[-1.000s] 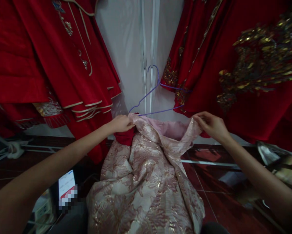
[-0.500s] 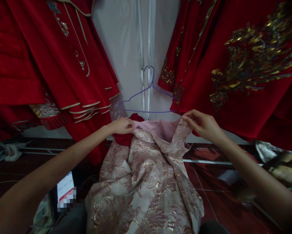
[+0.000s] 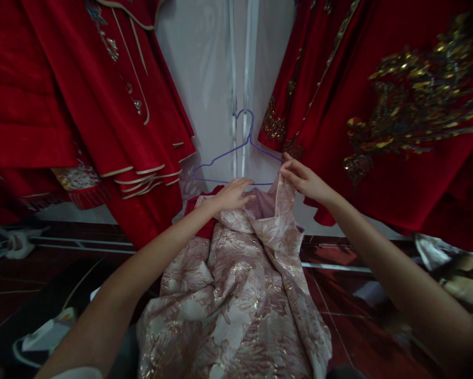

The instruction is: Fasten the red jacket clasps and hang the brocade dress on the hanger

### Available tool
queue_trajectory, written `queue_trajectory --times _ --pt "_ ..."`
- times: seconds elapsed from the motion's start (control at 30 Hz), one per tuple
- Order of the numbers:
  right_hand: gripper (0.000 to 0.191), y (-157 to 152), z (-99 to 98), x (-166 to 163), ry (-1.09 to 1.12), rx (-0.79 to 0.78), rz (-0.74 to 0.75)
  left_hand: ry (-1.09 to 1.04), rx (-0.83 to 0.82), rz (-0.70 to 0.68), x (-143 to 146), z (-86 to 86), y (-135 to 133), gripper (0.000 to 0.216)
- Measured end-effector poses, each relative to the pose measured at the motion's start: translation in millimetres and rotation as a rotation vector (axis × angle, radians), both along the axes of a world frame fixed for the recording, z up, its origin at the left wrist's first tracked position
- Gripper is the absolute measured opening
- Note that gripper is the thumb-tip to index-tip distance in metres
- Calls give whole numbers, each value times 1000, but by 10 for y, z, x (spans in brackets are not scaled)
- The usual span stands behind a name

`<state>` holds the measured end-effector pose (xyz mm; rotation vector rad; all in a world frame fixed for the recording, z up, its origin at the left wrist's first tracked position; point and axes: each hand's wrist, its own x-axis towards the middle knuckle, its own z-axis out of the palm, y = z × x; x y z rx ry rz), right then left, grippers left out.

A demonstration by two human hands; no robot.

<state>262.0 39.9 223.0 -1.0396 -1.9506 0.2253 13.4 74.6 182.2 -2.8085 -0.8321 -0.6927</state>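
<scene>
A pink and gold brocade garment (image 3: 236, 295) with a pale pink lining hangs down in front of me. My right hand (image 3: 305, 180) pinches its upper right edge, close to the right end of a purple wire hanger (image 3: 236, 152). My left hand (image 3: 232, 193) lies on the top edge of the garment just under the hanger's bottom wire, with its fingers curled over the cloth. A piece of red cloth (image 3: 203, 210) shows behind the garment on the left.
Red embroidered garments (image 3: 102, 105) hang at the left and more red garments (image 3: 378, 105) with gold work at the right. A white wall panel (image 3: 213, 79) stands behind the hanger. The floor (image 3: 339, 295) is dark red tile, with cables (image 3: 7, 242) at the left.
Both hands moved inward and up toward the hanger. My left hand shifted right along the garment's top edge, and my right hand lifted its corner to the hanger's right end.
</scene>
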Motion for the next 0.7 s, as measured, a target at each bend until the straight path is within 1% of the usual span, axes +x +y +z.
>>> queue_trajectory --times 0.07,0.13,0.17,0.23,0.3,0.4,0.47,0.6,0.7 --pt "22 133 -34 129 56 -44 -85 1 0 28 59 -148 -26 59" --pt "21 216 -127 329 146 -50 -250 -15 34 65 62 -240 -105 65" --pt "20 238 -189 442 184 -29 -352 -28 50 77 49 -259 -153 66" --pt "16 247 -318 658 204 65 -547 -48 70 81 9 -253 -242 67" --pt "16 225 -415 816 193 131 -672 -60 82 75 -28 -221 -304 69" --pt "15 164 -455 895 125 124 -739 -71 91 77 -55 -190 -346 68" --pt "14 120 -431 870 88 110 -752 -79 89 86 -55 -190 -353 67" --pt "9 66 -374 799 92 108 -760 -86 80 92 -47 -197 -369 66" --pt "5 64 -359 803 84 69 -793 -91 75 104 -48 -195 -391 65"
